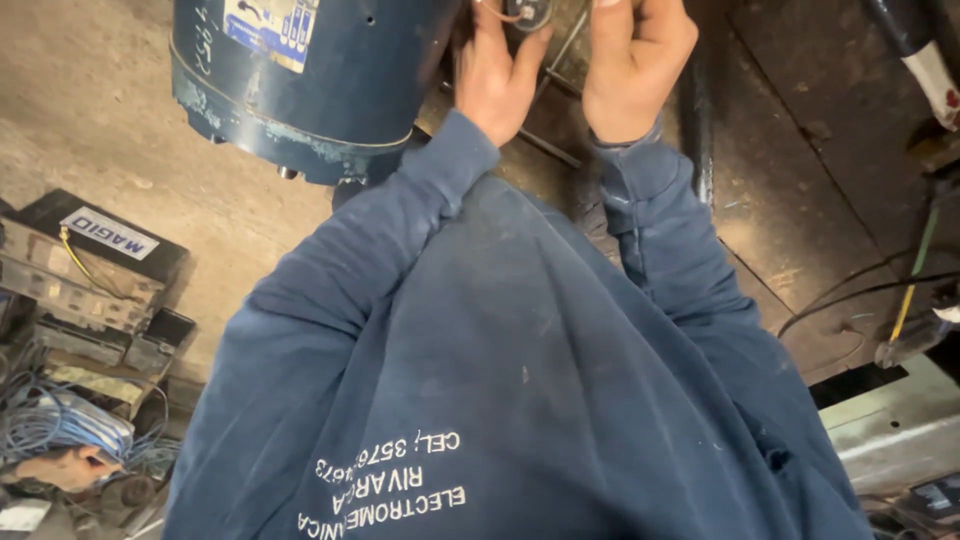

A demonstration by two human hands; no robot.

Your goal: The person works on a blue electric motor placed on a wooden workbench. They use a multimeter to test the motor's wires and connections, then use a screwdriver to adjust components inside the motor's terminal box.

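Both my arms, in dark blue sleeves, reach up to the top edge of the view. My left hand (495,75) pinches a small dark part (528,12) with a thin wire on it, right beside a large blue cylindrical motor housing (300,80). My right hand (635,65) is curled just to the right of that part, its fingertips cut off by the frame edge. What it holds is hidden. Thin metal rods (560,60) run between the two hands. My blue sweatshirt (500,380) fills the lower middle of the view.
A dark metal work surface (800,190) lies under the hands, with a black cable (860,290) and a green-yellow wire (915,280) at right. At left are a black box (105,240), stacked metal parts and a tangle of blue wire (60,420) on the concrete floor.
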